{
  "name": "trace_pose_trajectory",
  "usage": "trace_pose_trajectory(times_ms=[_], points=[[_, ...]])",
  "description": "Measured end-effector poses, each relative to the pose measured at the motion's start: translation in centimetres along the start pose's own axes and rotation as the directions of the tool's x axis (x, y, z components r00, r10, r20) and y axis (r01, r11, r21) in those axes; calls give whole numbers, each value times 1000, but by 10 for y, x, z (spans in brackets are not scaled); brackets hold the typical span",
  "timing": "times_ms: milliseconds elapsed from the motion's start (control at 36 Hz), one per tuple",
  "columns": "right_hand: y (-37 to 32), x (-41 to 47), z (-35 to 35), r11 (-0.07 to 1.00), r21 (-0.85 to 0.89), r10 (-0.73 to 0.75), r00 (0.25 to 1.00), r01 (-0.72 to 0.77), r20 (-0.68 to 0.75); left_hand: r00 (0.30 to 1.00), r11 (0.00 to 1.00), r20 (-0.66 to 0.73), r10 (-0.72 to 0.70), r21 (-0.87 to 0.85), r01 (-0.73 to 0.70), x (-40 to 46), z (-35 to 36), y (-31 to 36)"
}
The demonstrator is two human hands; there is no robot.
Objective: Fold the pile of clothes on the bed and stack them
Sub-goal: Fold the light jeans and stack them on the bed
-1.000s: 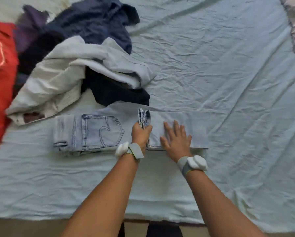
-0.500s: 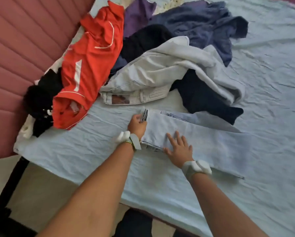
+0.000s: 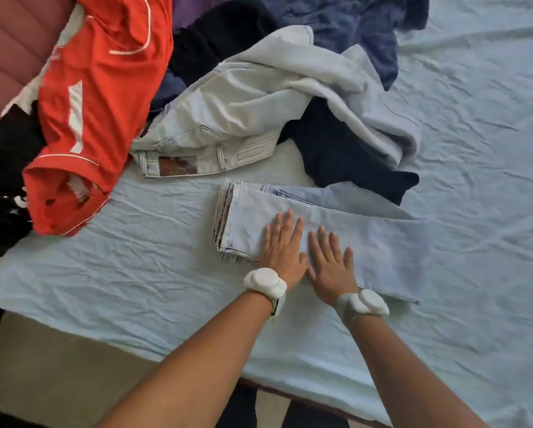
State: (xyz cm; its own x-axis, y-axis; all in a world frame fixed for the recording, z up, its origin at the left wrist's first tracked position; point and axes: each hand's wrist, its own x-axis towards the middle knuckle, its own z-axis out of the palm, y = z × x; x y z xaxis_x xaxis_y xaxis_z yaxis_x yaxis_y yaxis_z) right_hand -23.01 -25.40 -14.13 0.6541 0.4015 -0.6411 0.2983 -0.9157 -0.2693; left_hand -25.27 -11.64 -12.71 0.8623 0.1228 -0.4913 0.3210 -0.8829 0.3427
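Nearest us, our two hands lie flat and side by side on one folded pair of light blue jeans (image 3: 336, 230): the left hand (image 3: 282, 245) with fingers straight and spread, palm pressing the denim, and the right hand (image 3: 331, 264) the same, just at its 3 o'clock, thumbs almost touching. Each wrist carries one white band device, two in all. The folded jeans rest on the pale blue bed sheet (image 3: 135, 273), near the bed's front edge, their stacked layered end at 9 o'clock from our hands and a long flat leg running off toward 3 o'clock. Beyond them, at 12 o'clock, sits the unfolded pile: one second pair of pale jeans (image 3: 243, 97), crumpled, waistband and patch facing us; one dark navy garment (image 3: 345, 149) partly under it; one red shirt with white trim (image 3: 98, 97) at 10 o'clock; one black piece (image 3: 5, 168) at 9 o'clock; and farthest, a blue garment (image 3: 351, 17) bunched up.
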Motion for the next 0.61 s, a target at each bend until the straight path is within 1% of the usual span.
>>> trace_pose_trajectory(times_ms=[56,111,167,194,222,278,306,333,361,389,417,472,556,611], points=[[27,-6,-1,995,21,102,995,-102,-4,999,1000,51,2,24,-3,4,9,9],[54,-13,-5,960,39,278,960,-276,-45,997,999,68,-31,44,28,7,13,17],[85,-21,-12,895,98,444,889,-435,-113,993,996,75,-87,29,85,11,15,33],[89,-19,-15,866,145,497,857,-479,-135,989,992,78,-126,-2,126,11,13,32],[97,-21,-19,827,208,555,818,-522,-152,985,987,83,-155,-34,158,12,13,39],[118,-24,-33,711,402,681,707,-577,-189,981,981,105,-163,-88,172,15,17,61],[120,-20,-39,661,513,709,679,-547,-190,979,977,119,-162,-119,176,17,16,62],[130,-20,-44,610,628,715,678,-483,-172,980,976,129,-151,-139,169,19,18,73],[138,-20,-48,573,707,693,705,-414,-150,980,975,143,-136,-155,157,22,21,81],[145,-21,-51,551,749,660,742,-368,-121,980,974,157,-119,-175,146,24,25,90],[151,-23,-53,544,757,632,770,-362,-86,980,970,172,-104,-199,138,26,28,99],[159,-31,-59,533,772,600,798,-346,-57,976,957,201,-80,-259,132,29,35,122],[159,-49,-74,549,823,504,844,-146,-186,963,922,242,-118,-333,197,33,35,156],[155,-66,-88,549,835,464,846,-42,-262,956,924,254,-150,-308,227,32,38,175]])
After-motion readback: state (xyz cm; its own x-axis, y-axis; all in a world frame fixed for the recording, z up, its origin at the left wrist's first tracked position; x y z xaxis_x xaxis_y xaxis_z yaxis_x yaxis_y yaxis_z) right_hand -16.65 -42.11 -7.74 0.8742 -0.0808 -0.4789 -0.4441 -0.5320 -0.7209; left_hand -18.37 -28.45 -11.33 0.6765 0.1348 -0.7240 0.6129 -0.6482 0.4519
